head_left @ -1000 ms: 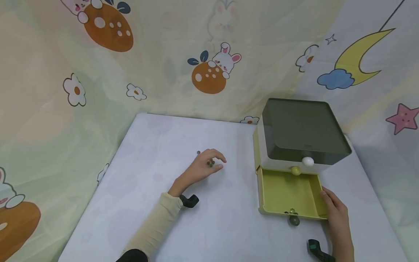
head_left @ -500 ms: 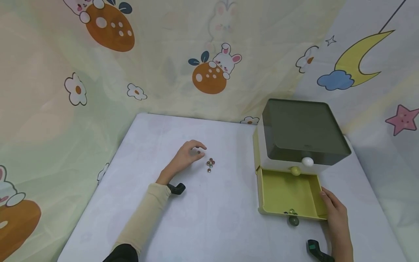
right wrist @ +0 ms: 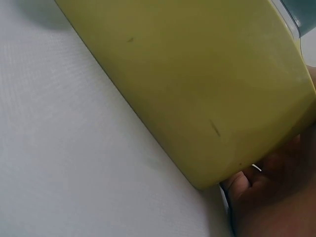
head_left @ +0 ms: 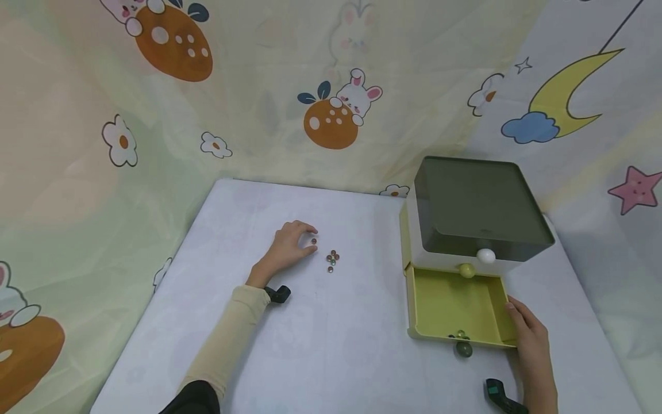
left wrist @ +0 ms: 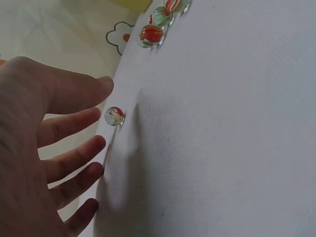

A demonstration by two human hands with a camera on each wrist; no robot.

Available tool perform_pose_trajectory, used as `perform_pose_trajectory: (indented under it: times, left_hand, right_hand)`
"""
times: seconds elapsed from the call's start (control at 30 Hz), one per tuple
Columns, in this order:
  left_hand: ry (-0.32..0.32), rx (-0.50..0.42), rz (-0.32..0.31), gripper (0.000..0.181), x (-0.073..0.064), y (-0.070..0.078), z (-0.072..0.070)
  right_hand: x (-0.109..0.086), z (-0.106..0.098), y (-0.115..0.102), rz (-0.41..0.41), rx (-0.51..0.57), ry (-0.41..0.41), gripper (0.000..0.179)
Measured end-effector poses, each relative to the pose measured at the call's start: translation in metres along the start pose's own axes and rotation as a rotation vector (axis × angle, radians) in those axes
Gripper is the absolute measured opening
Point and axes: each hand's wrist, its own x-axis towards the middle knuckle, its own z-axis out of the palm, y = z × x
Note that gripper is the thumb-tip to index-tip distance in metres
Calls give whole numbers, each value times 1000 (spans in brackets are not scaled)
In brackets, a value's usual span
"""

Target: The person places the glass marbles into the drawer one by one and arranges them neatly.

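A white counter point(head_left: 289, 356) is being bordered at the back and both sides by a pale cloth point(head_left: 248, 75), on which cartoon prints, including a yellow moon point(head_left: 549, 93) and a pink star point(head_left: 636, 188), are being displayed. At the right rear, a cabinet point(head_left: 483, 201) with a dark grey-green top is being supported. Its yellow-green drawer point(head_left: 445, 299) is being kept pulled out, the dark green knob point(head_left: 464, 349) being directed toward the person. The longer side of the visible part is being aligned left to right; the rear is being concealed, so the full long axis cannot be told. The drawer's right wall is being held near the front corner by the right hand point(head_left: 532, 340), whose fingers are being partly hidden. Several small marbles point(head_left: 461, 333) are being contained at the drawer's front wall.

Left of the cabinet, a single clear marble point(left wrist: 114, 116) with a red swirl is being borne by the counter; from its round form no heading is being read. It is being framed, apparently untouched, by the widely parted thumb and fingers of the left hand point(head_left: 286, 246). Between that hand and the drawer, a cluster of marbles point(head_left: 333, 262) is being carried.
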Motion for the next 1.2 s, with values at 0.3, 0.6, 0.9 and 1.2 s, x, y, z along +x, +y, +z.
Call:
perform_pose_trajectory:
  times: [0.3,0.6,0.9,1.2]
  left_hand:
    - [20,80,-1,22,1,-3,5]
    - [37,92,6,10,4,-4,6]
    - [25,104,2,8,5,0,4]
    - [35,100,-2,13,4,7,0]
  right_hand:
    - [-1,1,-2,4,5,-6,70]
    - [-1,1,-3,5,-2,-5,70]
    - [0,-1,-3,-6,-8,-5,70]
    - [1,-1,-2,-5,-5,-3,70]
